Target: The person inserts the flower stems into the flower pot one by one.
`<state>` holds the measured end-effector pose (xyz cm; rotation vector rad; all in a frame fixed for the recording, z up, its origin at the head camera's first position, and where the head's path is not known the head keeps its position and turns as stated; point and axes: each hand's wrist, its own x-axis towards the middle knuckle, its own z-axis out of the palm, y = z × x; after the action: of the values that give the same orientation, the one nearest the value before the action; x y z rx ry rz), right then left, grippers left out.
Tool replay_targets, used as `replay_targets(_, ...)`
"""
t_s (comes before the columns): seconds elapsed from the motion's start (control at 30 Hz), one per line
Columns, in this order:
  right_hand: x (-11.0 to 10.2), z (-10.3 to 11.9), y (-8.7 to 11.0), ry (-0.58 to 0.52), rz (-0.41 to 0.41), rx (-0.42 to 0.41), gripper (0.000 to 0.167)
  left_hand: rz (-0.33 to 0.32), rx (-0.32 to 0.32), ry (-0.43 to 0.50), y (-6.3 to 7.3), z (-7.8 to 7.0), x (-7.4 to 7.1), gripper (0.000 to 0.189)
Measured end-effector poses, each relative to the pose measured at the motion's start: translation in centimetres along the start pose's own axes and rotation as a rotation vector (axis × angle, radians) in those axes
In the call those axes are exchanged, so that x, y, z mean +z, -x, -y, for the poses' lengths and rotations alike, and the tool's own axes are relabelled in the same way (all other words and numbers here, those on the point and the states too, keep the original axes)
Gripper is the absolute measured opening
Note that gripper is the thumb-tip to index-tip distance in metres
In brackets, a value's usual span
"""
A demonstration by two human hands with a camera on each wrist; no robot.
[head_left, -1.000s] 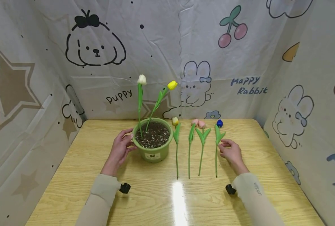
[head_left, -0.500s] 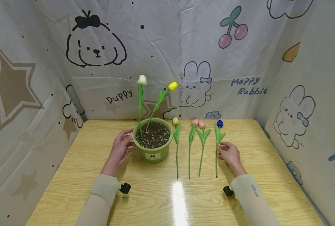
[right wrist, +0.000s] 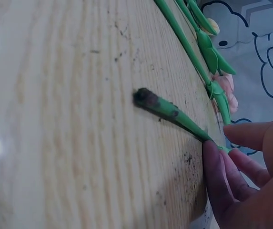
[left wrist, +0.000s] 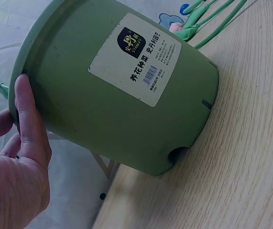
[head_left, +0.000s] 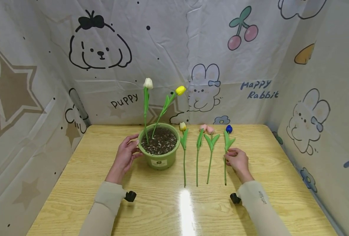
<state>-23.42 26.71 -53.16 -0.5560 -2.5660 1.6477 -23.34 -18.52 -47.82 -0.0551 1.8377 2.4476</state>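
Note:
A green flowerpot (head_left: 170, 157) of dark soil stands left of centre, with a white tulip (head_left: 146, 101) and a yellow tulip (head_left: 166, 104) upright in it. My left hand (head_left: 124, 157) grips the pot's left side at the rim, thumb below the lip in the left wrist view. On the right lies a blue tulip (head_left: 228, 141); my right hand (head_left: 237, 161) pinches its stem just below the leaves. In the right wrist view the stem's soil-smudged end (right wrist: 146, 98) points away from the fingers. The blue flower head is hidden there.
Between pot and right hand lie a white-and-yellow tulip (head_left: 184, 139) and two pink tulips (head_left: 199, 141), side by side on the wooden table (head_left: 156, 203). Soil crumbs (right wrist: 188, 164) dot the wood near the right hand. A printed cloth (head_left: 162, 42) hangs behind and at both sides.
My right hand has moved slightly left, and its fingers have come onto the blue tulip's stem. The left hand and the flowerpot have stayed in place.

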Motion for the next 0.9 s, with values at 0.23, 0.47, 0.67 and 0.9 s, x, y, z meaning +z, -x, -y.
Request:
replay_targets(0.23,0.88,0.13,-0.06,0.003,-0.031,0.002,0.039,-0.003,0.006,0.009,-0.16,0.19,-0.09,0.041)
replay_targets(0.47,0.97,0.45,-0.07,0.032,-0.052,0.028,0.038,0.007,0.009,0.008,-0.20,0.16,-0.07,0.036)
replay_targets(0.67,0.70,0.63,-0.21,0.044,-0.043,0.038,0.033,0.014,0.013,0.010,-0.26,0.23,-0.26,0.038)
replay_targets(0.9,0.32,0.73,-0.22,0.017,-0.055,0.066,0.031,0.015,0.013,0.002,-0.20,0.26,-0.24,0.038)
